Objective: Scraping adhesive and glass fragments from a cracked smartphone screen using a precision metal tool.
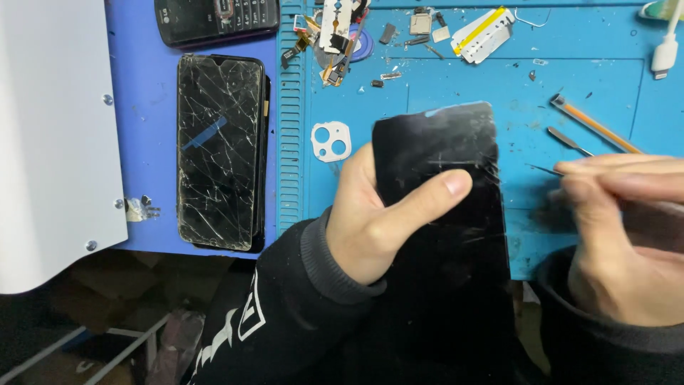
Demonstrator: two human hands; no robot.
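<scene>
My left hand (pixel 381 217) grips a black phone screen panel (pixel 445 207) from its left edge, thumb pressed across the glass, which shows scratches and cracks near its right side. The panel is held upright over the blue work mat (pixel 570 85). My right hand (pixel 620 228) is at the panel's right, fingers pinched on a thin metal tool (pixel 543 169) whose tip points toward the panel's right edge. Both wrists wear black sleeves.
A phone with a badly cracked screen (pixel 219 151) lies at left beside a white machine casing (pixel 53 135). A keypad phone (pixel 214 20) sits at top left. A white camera bezel (pixel 331 140), small parts, an orange-handled tool (pixel 595 125) and a white cable plug (pixel 664 53) lie on the mat.
</scene>
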